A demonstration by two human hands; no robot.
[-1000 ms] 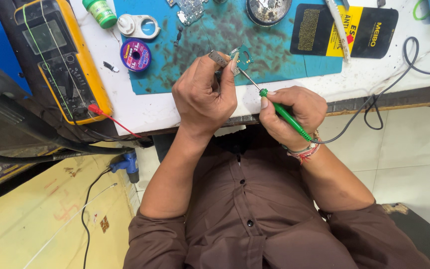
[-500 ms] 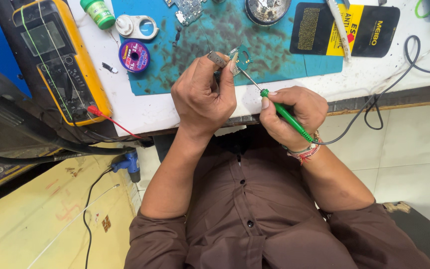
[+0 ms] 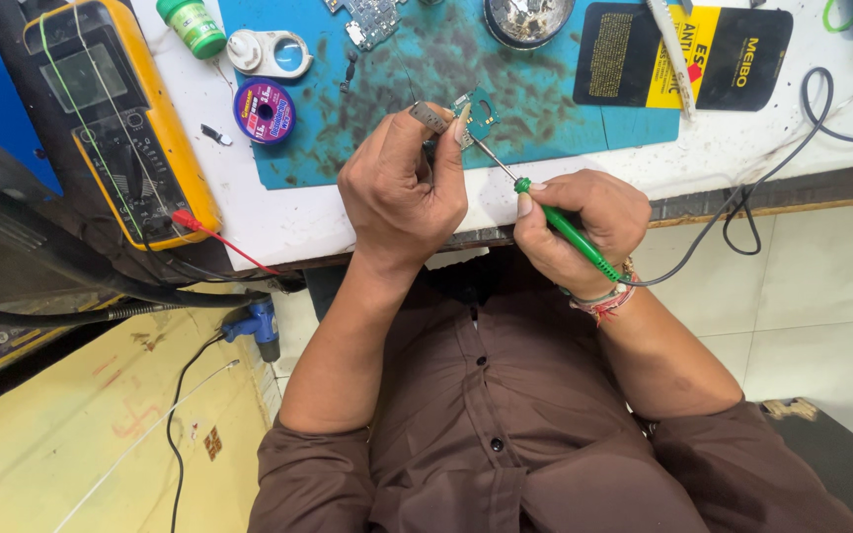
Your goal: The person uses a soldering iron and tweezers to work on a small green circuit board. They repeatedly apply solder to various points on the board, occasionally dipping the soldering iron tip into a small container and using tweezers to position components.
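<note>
small circuit board pinched in left hand, soldering iron in right hand

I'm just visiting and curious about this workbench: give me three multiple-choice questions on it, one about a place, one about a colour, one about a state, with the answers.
1. Where does the yellow multimeter lie?
A. at the bench's left end
B. on the floor
C. on the person's lap

2. What colour is the handle of the soldering iron in the right hand?
A. red
B. green
C. black

3. How is the small circuit board placed?
A. lying untouched on the teal mat
B. pinched in the left hand, iron tip at it
C. sealed in a box

Answers: 1 A, it lies at the left end of the white bench; 2 B, the handle is bright green; 3 B, the left fingers grip it above the mat.
</note>
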